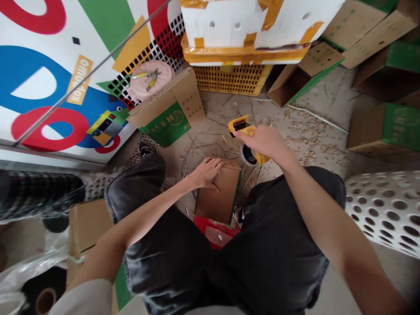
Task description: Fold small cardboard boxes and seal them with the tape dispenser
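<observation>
Black denim shorts [170, 258] filling view below me, L hand [206, 173] pressing open-palmed on cardboard box [218, 197] between my legs, R hand [264, 142] gripping yellow tape gun [243, 126] just above box; taping step in hand, box top prob needing tape run along seam.

Pliers with yellow handles [147, 78] are laid on a round pink pad [164, 81]. A white foam box [252, 22] is set on a yellow plastic crate [231, 78]. Brown and green card boxes [383, 131] are left lying on the right, near a white sheet with round holes [383, 210]. Wood bits [305, 131] are spread over the floor [331, 87]. A bright painted board [42, 87] is propped on the left.
</observation>
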`<state>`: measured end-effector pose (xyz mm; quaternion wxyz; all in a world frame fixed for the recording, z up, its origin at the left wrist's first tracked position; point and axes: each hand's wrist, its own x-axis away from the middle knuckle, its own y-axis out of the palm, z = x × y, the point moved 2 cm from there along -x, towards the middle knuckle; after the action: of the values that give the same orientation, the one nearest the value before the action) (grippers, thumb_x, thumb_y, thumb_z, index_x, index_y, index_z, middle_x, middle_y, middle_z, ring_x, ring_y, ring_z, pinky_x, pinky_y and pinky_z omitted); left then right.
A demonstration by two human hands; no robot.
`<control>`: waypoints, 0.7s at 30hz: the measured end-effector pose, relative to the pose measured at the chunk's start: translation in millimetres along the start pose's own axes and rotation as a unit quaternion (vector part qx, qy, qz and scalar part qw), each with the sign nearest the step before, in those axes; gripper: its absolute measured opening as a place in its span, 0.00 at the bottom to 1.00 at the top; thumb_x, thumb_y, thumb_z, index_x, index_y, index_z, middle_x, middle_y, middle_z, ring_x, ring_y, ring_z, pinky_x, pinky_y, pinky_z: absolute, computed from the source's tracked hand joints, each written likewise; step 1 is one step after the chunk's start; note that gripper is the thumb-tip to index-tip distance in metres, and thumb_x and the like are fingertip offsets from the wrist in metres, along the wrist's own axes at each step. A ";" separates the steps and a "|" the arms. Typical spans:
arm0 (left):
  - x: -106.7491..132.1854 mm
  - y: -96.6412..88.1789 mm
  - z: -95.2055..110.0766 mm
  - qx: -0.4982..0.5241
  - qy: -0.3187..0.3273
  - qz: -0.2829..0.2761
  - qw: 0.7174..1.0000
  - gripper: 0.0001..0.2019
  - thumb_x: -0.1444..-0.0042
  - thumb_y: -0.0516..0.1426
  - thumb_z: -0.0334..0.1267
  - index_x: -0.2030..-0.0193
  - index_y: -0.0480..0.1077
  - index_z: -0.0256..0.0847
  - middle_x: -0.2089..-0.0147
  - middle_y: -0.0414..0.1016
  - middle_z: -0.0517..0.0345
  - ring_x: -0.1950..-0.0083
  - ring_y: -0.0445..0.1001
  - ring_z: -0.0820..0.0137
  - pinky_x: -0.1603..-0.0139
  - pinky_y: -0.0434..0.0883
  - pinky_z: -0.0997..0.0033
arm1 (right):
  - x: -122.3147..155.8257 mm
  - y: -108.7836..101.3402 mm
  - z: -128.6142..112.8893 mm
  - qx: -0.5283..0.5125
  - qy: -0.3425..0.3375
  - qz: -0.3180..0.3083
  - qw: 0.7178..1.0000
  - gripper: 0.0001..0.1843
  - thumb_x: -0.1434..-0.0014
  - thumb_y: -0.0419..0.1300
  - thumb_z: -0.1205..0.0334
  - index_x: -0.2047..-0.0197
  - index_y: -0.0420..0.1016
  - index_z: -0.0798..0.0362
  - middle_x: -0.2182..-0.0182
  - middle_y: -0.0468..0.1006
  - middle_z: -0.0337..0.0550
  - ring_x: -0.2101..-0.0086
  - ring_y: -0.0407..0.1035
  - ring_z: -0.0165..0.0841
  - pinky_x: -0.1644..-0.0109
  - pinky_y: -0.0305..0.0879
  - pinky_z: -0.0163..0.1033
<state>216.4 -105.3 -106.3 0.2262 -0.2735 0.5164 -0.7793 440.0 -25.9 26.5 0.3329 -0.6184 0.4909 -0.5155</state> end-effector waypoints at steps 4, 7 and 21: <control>-7.6 -2.3 -3.4 0.019 -0.039 0.001 0.999 0.51 0.55 0.77 0.57 0.29 0.64 0.36 0.31 0.71 0.34 0.31 0.72 0.44 0.31 0.65 0.51 | -0.8 2.3 0.7 0.004 -0.001 0.002 1.000 0.48 0.37 0.52 0.22 0.44 0.83 0.60 0.53 0.85 0.66 0.49 0.79 0.57 0.52 0.74 0.49; -12.5 -6.6 -5.9 0.044 -0.056 0.011 0.997 0.41 0.48 0.75 0.51 0.33 0.69 0.36 0.36 0.77 0.37 0.37 0.78 0.47 0.36 0.70 0.53 | -1.3 2.9 0.6 0.009 0.000 0.000 1.000 0.48 0.37 0.52 0.22 0.44 0.84 0.61 0.52 0.84 0.67 0.49 0.79 0.58 0.51 0.74 0.50; -16.1 -2.8 -5.0 0.034 -0.050 0.046 0.997 0.24 0.26 0.54 0.49 0.34 0.72 0.33 0.41 0.80 0.37 0.41 0.79 0.53 0.38 0.71 0.55 | 5.7 -4.0 -4.3 0.013 0.008 -0.010 1.000 0.46 0.37 0.54 0.24 0.45 0.83 0.61 0.52 0.85 0.66 0.49 0.79 0.57 0.52 0.74 0.49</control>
<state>225.0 -90.6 -108.4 0.2962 -0.2802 0.4896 -0.7708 436.8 -29.7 33.0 0.3320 -0.6146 0.4808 -0.5299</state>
